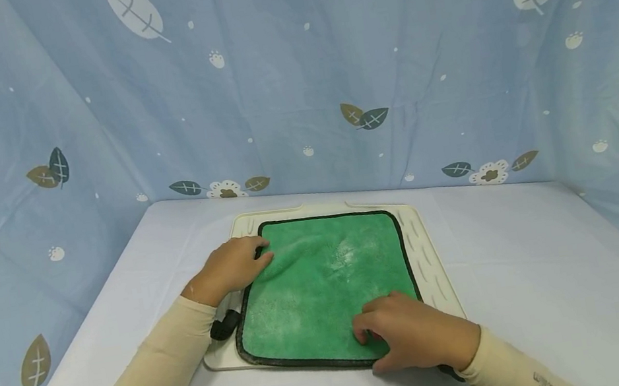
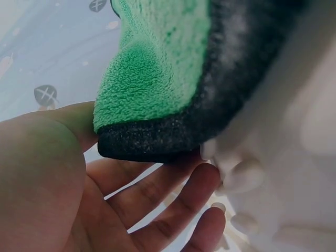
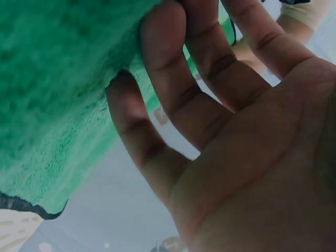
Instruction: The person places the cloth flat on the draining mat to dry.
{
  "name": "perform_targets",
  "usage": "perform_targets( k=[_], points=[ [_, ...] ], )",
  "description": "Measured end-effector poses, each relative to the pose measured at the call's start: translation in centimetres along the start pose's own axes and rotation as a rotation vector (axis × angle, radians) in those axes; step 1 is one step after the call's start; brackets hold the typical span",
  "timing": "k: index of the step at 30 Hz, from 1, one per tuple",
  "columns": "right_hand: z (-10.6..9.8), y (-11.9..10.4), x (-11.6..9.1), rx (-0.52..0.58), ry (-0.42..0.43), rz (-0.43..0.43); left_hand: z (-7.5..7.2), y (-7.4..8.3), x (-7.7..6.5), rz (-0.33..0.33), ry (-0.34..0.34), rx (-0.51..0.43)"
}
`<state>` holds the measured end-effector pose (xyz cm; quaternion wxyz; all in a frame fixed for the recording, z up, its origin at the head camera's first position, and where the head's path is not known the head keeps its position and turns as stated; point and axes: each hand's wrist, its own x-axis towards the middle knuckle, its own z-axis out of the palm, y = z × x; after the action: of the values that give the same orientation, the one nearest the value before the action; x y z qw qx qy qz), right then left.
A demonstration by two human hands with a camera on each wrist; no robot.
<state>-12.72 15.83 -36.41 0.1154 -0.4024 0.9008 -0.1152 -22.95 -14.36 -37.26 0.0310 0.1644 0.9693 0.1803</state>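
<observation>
A green plush cloth (image 1: 313,299) with a black border lies nearly flat on an off-white ridged board (image 1: 430,261), with a soft wrinkle near its upper left. At the cloth's left edge, my left hand (image 1: 231,268) pinches the border; in the left wrist view the thumb is above the cloth (image 2: 142,89) and the fingers reach beneath it. My right hand (image 1: 411,331) is at the lower right corner. Its loosely bent fingers (image 3: 163,47) touch the green surface in the right wrist view, where the thumb is hidden.
The board lies on a white-covered table (image 1: 537,272). A blue curtain (image 1: 294,88) printed with leaves and flowers hangs behind the table and along its sides. Something black (image 1: 225,325) shows beneath the left wrist.
</observation>
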Motion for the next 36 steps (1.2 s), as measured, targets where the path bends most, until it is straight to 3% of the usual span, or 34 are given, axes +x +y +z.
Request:
perform_targets(
  k=[6, 13, 21, 26, 30, 36],
  points=[
    [0.2, -0.6, 0.1, -0.066, 0.007, 0.02, 0.0, 0.0, 0.0, -0.001, 0.001, 0.004],
    [0.3, -0.6, 0.1, -0.074, 0.035, -0.03, 0.0, 0.0, 0.0, 0.0, 0.007, 0.009],
    [0.3, -0.3, -0.1, -0.033, 0.039, -0.049, 0.2, 0.1, 0.0, 0.002, 0.01, 0.007],
    [-0.6, 0.5, -0.1, 0.103, 0.027, -0.038, 0.0, 0.1, -0.1, -0.007, 0.0, -0.003],
    [-1.5, 1.6, -0.3, 0.165, 0.109, 0.008, 0.1, 0.0, -0.2, -0.004, 0.012, 0.001],
    [-2.6, 4.0, -0.1, 0.115, 0.33, 0.11, 0.3, 0.1, -0.5, 0.001, 0.021, -0.001]
  ],
)
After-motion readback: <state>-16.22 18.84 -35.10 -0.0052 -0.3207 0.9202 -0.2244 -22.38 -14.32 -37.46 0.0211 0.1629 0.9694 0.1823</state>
